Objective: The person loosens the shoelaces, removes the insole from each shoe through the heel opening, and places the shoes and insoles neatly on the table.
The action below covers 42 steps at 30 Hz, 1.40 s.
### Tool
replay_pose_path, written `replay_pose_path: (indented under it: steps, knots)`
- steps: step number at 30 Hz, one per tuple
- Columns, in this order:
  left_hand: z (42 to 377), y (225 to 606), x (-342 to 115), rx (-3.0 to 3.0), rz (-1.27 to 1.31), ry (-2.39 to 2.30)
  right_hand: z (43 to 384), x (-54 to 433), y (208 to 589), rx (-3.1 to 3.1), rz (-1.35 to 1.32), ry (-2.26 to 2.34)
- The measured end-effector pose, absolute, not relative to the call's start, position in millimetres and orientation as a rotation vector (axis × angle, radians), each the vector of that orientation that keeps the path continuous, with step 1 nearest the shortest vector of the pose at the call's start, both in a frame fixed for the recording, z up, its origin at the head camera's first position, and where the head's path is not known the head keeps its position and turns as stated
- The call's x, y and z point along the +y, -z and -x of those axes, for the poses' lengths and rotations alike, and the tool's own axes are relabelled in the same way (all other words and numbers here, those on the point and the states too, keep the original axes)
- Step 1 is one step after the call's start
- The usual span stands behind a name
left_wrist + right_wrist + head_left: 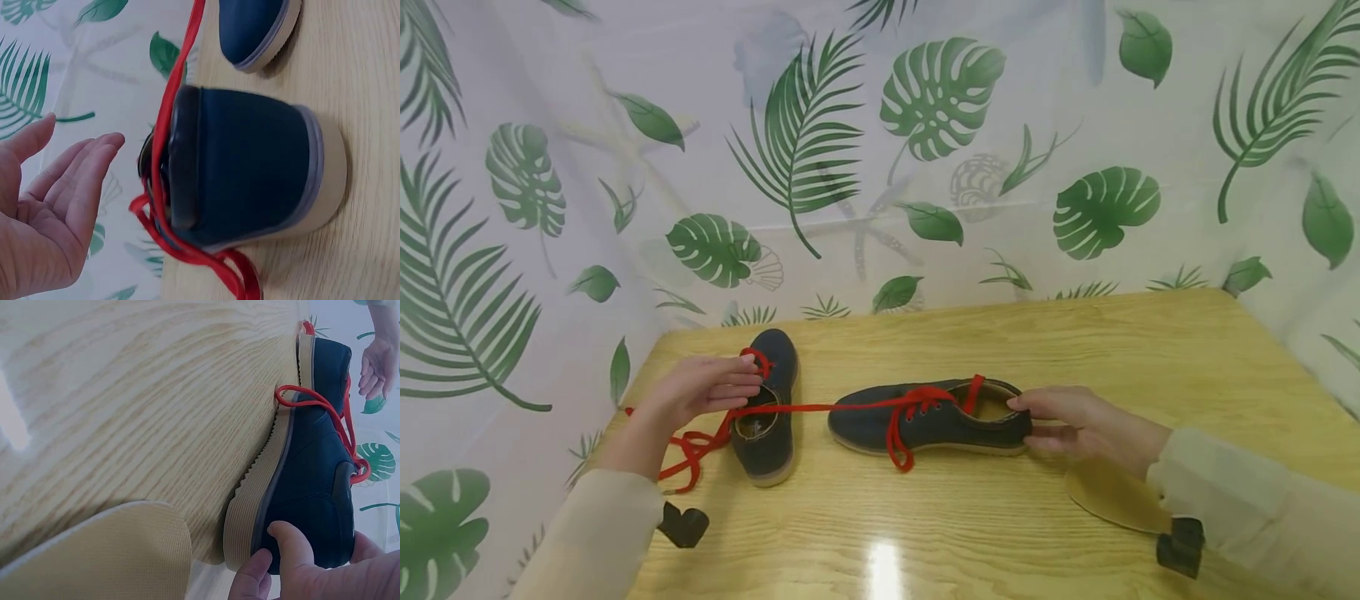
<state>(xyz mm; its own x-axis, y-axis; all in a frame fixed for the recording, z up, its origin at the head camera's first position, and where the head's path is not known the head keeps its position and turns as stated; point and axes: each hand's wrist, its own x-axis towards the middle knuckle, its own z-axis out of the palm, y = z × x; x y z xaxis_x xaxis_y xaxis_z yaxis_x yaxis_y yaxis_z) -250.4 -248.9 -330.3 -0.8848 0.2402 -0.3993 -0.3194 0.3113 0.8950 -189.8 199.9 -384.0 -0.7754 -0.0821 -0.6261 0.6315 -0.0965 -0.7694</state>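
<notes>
Two dark navy shoes with red laces are on the table. The right-hand shoe (857, 423) lies with its toe to the left, and my right hand (1086, 423) grips its heel between thumb and fingers. My left hand (715, 387), fingers extended, hovers over the opening of the other shoe (778, 454), whose toe points away. One red lace (808, 407) stretches across from the right-hand shoe to that shoe's opening. In the left wrist view the left palm and fingers hold nothing, beside the navy heel (250, 156).
A tan insole (1108, 497) lies on the wooden table (970, 517) under the right wrist. Loose red lace loops (692, 454) hang at the left shoe's side. Behind stands a white leaf-print cloth (865, 125). Black clips (683, 525) are at both wrists.
</notes>
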Motion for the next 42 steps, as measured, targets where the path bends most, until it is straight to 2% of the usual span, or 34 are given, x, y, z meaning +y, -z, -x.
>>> replay_pose_path:
  steps: [14, 30, 42]
  knots:
    - [264.4, 327.9, -196.8, 2.111, 0.028, -1.462, 189.6, 198.0, 384.6, 1.700, -0.593, 1.900]
    - [275.2, 346.0, -134.6, 1.920, -0.029, -1.479, 192.5, 200.3, 386.0, 1.743, -0.597, 1.851]
    - [278.2, 345.0, -87.6, 1.977, -0.395, -1.283, 192.9, 200.9, 384.7, 1.734, -0.580, 1.865]
